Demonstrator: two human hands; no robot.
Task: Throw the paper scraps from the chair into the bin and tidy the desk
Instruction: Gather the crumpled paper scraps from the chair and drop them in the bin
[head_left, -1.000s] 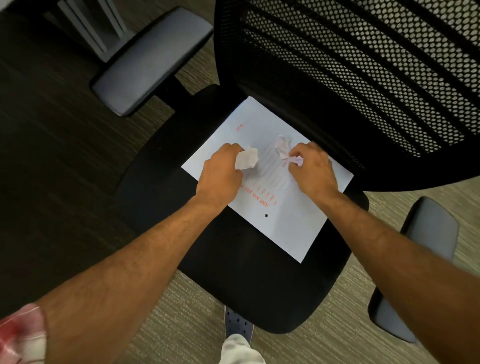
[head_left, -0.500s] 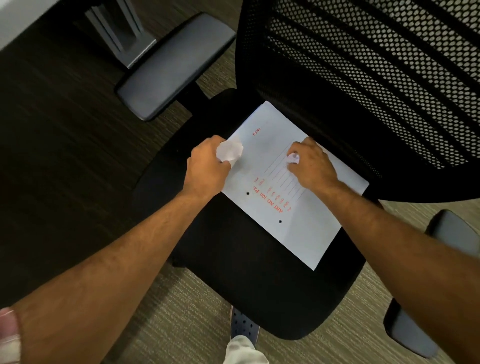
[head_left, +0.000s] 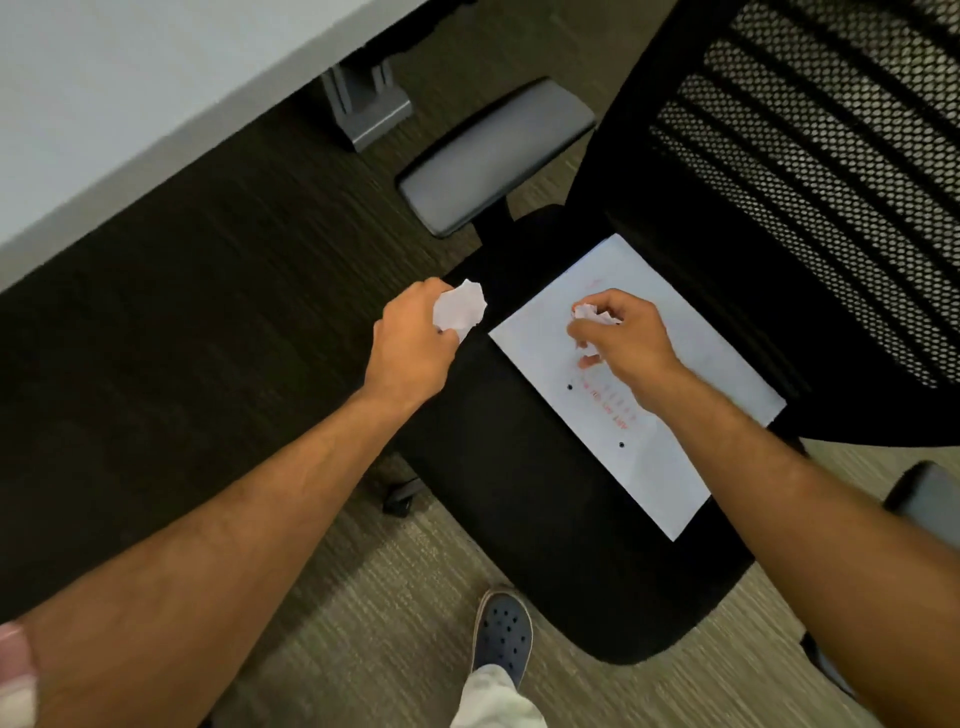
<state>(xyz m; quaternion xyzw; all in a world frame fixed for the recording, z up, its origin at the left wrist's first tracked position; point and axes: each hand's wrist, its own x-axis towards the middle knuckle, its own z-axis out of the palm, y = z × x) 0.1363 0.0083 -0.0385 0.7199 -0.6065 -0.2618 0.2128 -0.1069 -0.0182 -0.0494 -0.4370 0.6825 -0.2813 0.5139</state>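
A black office chair (head_left: 524, 499) stands below me with a white printed sheet (head_left: 660, 457) lying flat on its seat. My left hand (head_left: 410, 343) is closed around a crumpled white paper scrap (head_left: 460, 309), held over the seat's left edge. My right hand (head_left: 623, 338) hovers over the sheet with small crumpled paper scraps (head_left: 589, 314) pinched in its fingers. No loose scrap shows on the seat.
The chair's mesh backrest (head_left: 810, 171) rises at the right. Grey armrests sit at the upper middle (head_left: 493, 156) and right edge (head_left: 930, 499). A white desk edge (head_left: 130, 130) with a grey leg (head_left: 366, 104) runs along the upper left. My shoe (head_left: 501, 631) stands on carpet.
My left hand has lifted its scrap off the sheet and moved left to the seat's edge. My right hand has gathered the small scraps off the sheet. The view has swung left, showing the desk.
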